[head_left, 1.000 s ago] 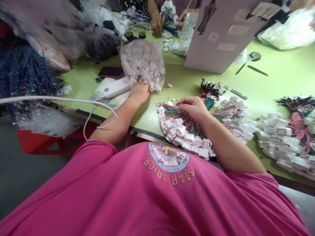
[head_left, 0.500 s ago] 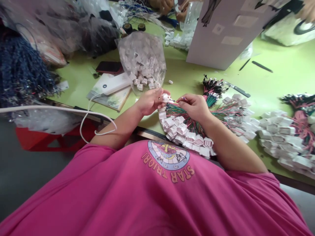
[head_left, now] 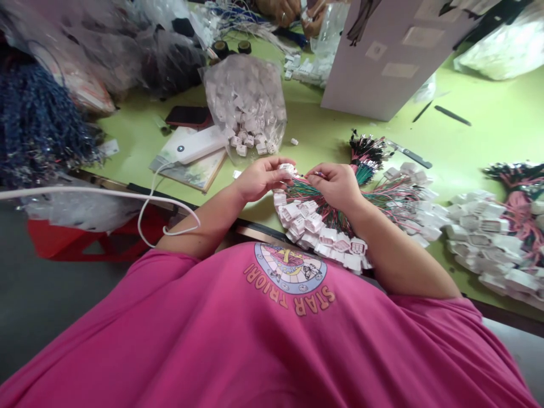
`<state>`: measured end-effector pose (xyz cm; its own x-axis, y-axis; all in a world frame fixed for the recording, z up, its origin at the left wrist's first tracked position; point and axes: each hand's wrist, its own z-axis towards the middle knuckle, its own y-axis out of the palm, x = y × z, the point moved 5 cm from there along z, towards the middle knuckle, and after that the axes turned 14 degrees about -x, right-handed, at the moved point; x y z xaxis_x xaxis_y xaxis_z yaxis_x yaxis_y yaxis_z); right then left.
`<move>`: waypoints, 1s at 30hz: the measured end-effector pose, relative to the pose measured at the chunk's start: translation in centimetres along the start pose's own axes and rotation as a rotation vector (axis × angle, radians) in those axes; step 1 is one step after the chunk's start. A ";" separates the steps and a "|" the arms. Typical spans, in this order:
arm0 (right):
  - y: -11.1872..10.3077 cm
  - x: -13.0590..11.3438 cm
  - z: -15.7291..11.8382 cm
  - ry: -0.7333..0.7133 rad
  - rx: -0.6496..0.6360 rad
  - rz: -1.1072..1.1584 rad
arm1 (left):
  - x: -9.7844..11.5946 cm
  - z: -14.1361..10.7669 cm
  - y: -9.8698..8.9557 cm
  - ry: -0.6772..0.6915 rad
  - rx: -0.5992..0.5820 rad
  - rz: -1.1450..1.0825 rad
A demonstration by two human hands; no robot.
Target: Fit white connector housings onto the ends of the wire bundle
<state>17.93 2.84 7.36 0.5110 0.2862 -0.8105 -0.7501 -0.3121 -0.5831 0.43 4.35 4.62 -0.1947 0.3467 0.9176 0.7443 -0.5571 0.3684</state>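
Between the thumb and fingers of my left hand [head_left: 264, 178] is a white plastic connector housing [head_left: 288, 168]. Just to its right, my right hand [head_left: 335, 182] pinches thin wires, whose ends near the housing are too small to make out. Below both hands lies a bundle of pink and green wires [head_left: 304, 190]. White connector housings [head_left: 312, 222] on their ends fan out along the table's front edge. Another fan of wired housings [head_left: 419, 207] spreads to the right of my right forearm, and a bunch of wire ends with dark tips [head_left: 365, 152] lies behind my right hand.
A clear bag of white housings [head_left: 250, 105] stands behind my left hand. To the left, a white power bank [head_left: 199, 144] with a cable rests on a notebook [head_left: 208, 175] near a phone [head_left: 189, 115]. A grey box [head_left: 374, 68] stands behind; a co-worker's hands [head_left: 287, 11] are beyond.
My left hand has shifted slightly down and its fingers have changed their hold around the housing. My right hand has barely moved. A hand at the upper right edge has left view.
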 end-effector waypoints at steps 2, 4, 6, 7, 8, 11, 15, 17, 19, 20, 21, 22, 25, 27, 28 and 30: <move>0.1 -0.1 0.0 0.009 -0.012 -0.015 | 0.0 0.0 0.0 0.004 0.011 0.009; 0.1 -0.3 0.0 0.016 -0.019 -0.022 | 0.0 0.0 -0.1 0.011 0.010 0.032; 0.2 -0.3 0.1 0.023 -0.026 -0.030 | -0.2 0.0 -0.1 0.031 0.000 0.063; 0.2 -0.4 0.1 0.027 -0.032 -0.038 | -0.2 0.0 -0.2 0.046 -0.003 0.077; 0.3 -0.4 0.2 0.033 -0.037 -0.048 | -0.3 0.1 -0.3 0.062 0.000 0.091; 0.6 -0.3 0.3 0.050 -0.064 -0.075 | -0.4 0.3 -0.5 0.102 0.044 0.163; 0.8 0.0 0.3 0.078 -0.076 -0.083 | 0.1 0.5 -0.3 0.122 0.100 0.298; 0.8 0.2 0.3 0.093 -0.072 -0.077 | 0.4 0.6 -0.1 0.133 0.110 0.346; 0.8 0.3 0.4 0.104 -0.069 -0.070 | 0.7 0.5 0.0 0.146 0.124 0.390; 0.8 0.3 0.4 0.107 -0.067 -0.069 | 0.7 0.5 0.0 0.145 0.128 0.404; 0.8 0.3 0.5 0.109 -0.068 -0.071 | 0.7 0.5 0.1 0.138 0.125 0.407; 0.9 0.2 0.5 0.110 -0.070 -0.075 | 0.5 0.6 0.1 0.122 0.115 0.401; 1.2 0.1 0.6 0.098 -0.080 -0.095 | -0.2 0.9 0.3 0.087 0.083 0.371; 1.2 0.1 0.6 0.093 -0.076 -0.104 | -0.3 1.2 0.2 0.102 0.086 0.387; 1.2 0.1 0.6 0.094 -0.084 -0.097 | -0.3 1.2 0.1 0.111 0.090 0.407; 1.0 0.2 0.9 0.111 -0.137 -0.036 | 0.0 0.9 -0.1 0.131 0.086 0.475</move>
<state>16.92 3.37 6.69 0.5854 0.1997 -0.7858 -0.6702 -0.4262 -0.6076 0.90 5.08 4.44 0.1039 -0.0306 0.9941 0.8189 -0.5646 -0.1030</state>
